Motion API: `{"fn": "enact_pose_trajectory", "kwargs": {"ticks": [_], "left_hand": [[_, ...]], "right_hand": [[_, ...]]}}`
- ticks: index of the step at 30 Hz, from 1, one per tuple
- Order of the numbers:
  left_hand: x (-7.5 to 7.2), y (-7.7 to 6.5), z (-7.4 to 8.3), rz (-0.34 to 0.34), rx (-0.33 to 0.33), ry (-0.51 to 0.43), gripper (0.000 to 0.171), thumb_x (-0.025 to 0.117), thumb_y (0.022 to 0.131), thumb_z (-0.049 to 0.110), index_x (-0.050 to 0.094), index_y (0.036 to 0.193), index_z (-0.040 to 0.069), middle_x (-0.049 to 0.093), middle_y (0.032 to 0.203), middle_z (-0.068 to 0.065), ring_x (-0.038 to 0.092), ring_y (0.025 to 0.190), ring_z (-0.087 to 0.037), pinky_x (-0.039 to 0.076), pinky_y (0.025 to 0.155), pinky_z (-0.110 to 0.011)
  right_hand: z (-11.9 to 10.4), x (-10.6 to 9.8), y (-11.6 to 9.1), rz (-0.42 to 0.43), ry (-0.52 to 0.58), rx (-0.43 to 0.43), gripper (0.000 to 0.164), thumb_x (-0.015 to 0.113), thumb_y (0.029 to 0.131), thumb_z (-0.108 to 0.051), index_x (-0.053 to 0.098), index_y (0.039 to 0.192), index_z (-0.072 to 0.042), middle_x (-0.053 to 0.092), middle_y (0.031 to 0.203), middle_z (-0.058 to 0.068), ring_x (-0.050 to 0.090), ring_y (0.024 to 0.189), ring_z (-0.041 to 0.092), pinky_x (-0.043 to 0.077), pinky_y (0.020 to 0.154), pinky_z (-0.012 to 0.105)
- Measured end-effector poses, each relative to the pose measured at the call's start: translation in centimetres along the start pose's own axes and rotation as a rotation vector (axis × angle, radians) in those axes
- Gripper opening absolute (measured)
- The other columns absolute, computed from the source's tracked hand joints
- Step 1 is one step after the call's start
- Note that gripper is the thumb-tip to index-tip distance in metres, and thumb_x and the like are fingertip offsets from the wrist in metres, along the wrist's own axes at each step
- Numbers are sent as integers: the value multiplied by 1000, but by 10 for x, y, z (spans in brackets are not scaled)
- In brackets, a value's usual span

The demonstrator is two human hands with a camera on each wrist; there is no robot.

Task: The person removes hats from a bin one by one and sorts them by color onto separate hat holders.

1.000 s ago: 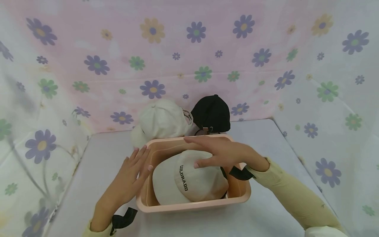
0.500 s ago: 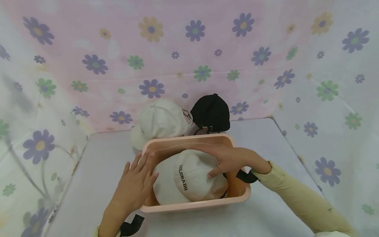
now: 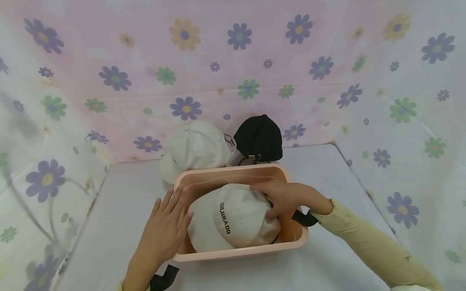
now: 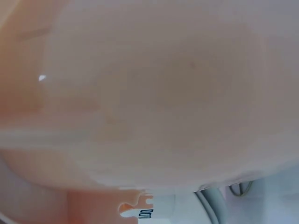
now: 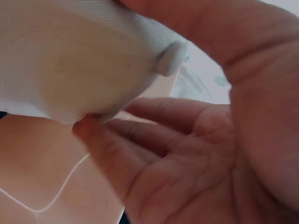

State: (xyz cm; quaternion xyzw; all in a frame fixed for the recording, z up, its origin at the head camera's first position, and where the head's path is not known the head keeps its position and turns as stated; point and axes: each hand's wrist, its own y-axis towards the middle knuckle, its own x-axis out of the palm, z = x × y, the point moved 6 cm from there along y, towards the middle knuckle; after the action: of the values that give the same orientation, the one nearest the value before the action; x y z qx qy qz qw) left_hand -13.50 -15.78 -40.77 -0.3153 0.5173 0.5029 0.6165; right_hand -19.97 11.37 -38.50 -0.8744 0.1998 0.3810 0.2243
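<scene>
A cream baseball cap (image 3: 247,212) lettered COLORADO lies in a peach plastic tub (image 3: 233,254), its brim toward the left. My right hand (image 3: 285,198) grips the right part of the cap's crown, thumb on the near side and fingers on the far side. In the right wrist view the fingers (image 5: 110,154) touch the cap's cloth (image 5: 79,60). My left hand (image 3: 162,226) lies at the tub's left end with its fingers extended. The left wrist view is mostly filled by a blurred pale surface, so its finger contact is hidden.
Behind the tub are a white cap (image 3: 198,145) and a black cap (image 3: 259,139) side by side, close to its back rim. They stand on a pale table (image 3: 320,173) backed by a flowered cloth (image 3: 225,52).
My right hand has moved down and right from above the cap, and its thumb and fingers have closed on the crown. The left hand has shifted slightly right against the tub.
</scene>
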Motion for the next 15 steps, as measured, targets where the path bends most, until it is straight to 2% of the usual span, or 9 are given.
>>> {"fn": "enact_pose_trajectory", "kwargs": {"ticks": [8,12,15], "left_hand": [[-1,0,2,14,7,-1,59,38,110,37,27,162,11,25,167,-13,20,155,-38,19,119,-67],[0,0,1,18,8,-12,58,38,110,37,27,162,12,25,168,-13,18,155,-38,19,119,-68],[0,0,1,22,7,-23,58,38,110,37,27,162,13,25,167,-13,18,155,-39,18,119,-68]], "right_hand": [[-4,-3,5,38,-26,-46,50,86,82,-9,68,128,-3,70,124,6,66,107,15,57,92,28],[-6,-6,7,55,42,-97,32,82,85,-6,76,117,-6,75,112,2,67,97,9,58,86,23],[-8,-9,8,74,108,-104,26,79,86,-3,78,112,-8,77,106,0,67,91,5,59,84,24]]}}
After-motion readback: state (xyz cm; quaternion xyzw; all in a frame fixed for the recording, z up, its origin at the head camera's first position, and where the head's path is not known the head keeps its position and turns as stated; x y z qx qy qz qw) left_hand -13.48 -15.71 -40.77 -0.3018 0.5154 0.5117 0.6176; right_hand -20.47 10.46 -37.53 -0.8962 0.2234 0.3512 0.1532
